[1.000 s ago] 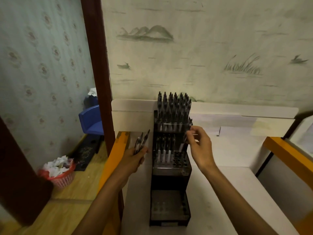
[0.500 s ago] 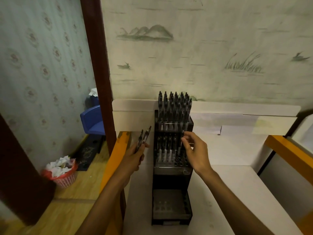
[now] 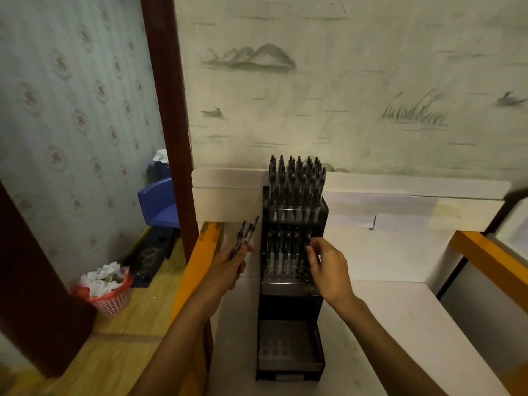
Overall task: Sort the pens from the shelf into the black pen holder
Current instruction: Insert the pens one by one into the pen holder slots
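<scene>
Standing tiered black pen holder (image 3: pixel 291 307), half-filled

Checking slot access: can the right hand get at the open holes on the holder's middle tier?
Probably yes. The right hand is already at the middle tier of the black pen holder, fingers on a pen; the open holes lie just below, uncovered.

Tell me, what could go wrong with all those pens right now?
The left hand holds a few spare pens loosely fanned, so one might slip and drop toward the floor beside the shelf. The right hand is pushing a pen into the middle tier of the black pen holder, close to pens already standing there; its fingers could knock those askew. The tall holder might also tip if pushed hard.
</scene>
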A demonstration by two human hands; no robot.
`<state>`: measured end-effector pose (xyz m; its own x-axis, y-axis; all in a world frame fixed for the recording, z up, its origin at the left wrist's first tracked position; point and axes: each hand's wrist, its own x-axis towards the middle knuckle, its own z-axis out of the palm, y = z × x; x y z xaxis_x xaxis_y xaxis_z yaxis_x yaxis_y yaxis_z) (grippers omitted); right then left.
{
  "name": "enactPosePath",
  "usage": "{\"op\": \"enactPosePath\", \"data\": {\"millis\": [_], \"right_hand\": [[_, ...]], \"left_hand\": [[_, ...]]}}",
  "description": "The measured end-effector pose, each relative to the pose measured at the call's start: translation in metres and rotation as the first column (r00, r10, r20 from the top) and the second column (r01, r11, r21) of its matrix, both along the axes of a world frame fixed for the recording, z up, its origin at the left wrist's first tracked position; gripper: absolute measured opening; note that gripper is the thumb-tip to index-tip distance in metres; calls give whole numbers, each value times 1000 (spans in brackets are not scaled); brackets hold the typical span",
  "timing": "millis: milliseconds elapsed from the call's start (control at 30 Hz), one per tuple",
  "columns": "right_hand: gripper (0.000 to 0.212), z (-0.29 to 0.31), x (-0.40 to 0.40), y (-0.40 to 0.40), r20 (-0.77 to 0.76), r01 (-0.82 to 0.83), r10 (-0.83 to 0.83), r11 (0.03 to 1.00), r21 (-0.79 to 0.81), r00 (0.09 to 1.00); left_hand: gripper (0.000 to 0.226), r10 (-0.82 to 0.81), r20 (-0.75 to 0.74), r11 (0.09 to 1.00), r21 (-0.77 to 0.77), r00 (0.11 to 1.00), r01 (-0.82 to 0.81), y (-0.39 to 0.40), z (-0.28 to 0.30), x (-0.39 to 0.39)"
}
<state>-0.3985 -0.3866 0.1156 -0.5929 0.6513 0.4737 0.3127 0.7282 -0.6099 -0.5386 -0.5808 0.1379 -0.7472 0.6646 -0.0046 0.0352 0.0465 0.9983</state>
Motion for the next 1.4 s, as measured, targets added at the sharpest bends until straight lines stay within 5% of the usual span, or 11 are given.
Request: {"op": "enactPosePath", "data": {"millis": [300,567,800,1167,1400], "right_hand": [[14,6,8,1,43,-8,8,1000,0,999],[6,36,17,-10,-211,-130,109,987,-91,971],[6,57,4,-27,-290,-376,293,880,-291,911],[16,58,-3,-23,-508,-446,148,716,-537,849],[13,60,11,12,-423,-240,60,890,-387,904]], "left_hand": [[19,-39,-21,999,-3,999,39,7,2,-1],[19,-45,-43,996,77,998,49,15,1,16],[9,-86,-175,993,59,981,97,31,3,29],[12,-64,-323,998,3,944,69,43,-3,29],[20,-21,-355,999,20,935,30,33,1,20]]}}
